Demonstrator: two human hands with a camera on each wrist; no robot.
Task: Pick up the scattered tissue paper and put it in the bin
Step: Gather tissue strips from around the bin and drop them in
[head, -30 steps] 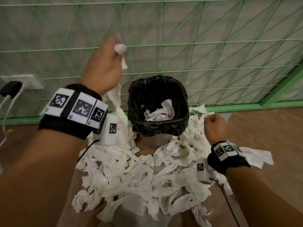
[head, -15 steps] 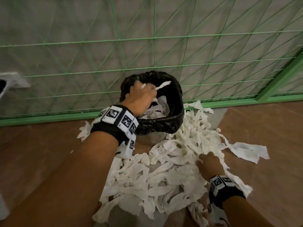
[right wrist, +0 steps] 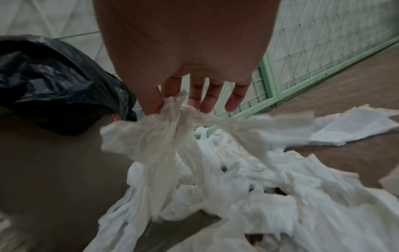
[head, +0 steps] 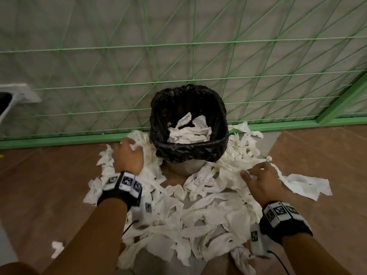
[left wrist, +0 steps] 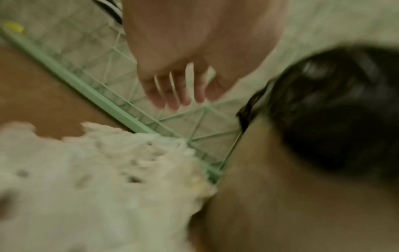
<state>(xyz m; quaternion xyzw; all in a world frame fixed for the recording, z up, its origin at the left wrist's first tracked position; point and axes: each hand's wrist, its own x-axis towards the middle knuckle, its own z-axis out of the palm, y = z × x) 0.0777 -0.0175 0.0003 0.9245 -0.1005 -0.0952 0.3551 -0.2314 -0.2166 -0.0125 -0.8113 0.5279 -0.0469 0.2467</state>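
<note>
**A:** What's closest to me right now?

**B:** I see my two forearms, each with a black wrist strap carrying white marker tiles (head: pixel 279 212). Under and between them lies the heap of torn white tissue paper strips (head: pixel 190 213), spread over the brown floor (head: pixel 43 191).

**A:** And my right hand?

**B:** My right hand (head: pixel 260 180) sits low over the right part of the heap. In the right wrist view its thumb and first finger pinch a crumpled white tissue strip (right wrist: pixel 172 129), lifted a little, its ends hanging down to the heap. The other fingers (right wrist: pixel 210 100) are loosely extended.

**A:** The left?

**B:** My left hand (head: pixel 128 155) is further ahead, at the heap's far left edge. In the left wrist view its fingers (left wrist: pixel 172 95) are straight and slightly spread, holding nothing, though that view is blurred. Tissue lies just below it.

**A:** Where's the bin?

**B:** The grey bin lined with a black plastic bag (head: pixel 188 149) stands just right of my left hand and ahead-left of my right hand, tissue ringing its base. Several white pieces (head: pixel 188 132) already lie inside. Beyond both hands runs the green wire mesh panel (head: pixel 178 62) with its green base rail. Far to the left of my left hand a white wall socket (head: pixel 21 94) shows.
</note>
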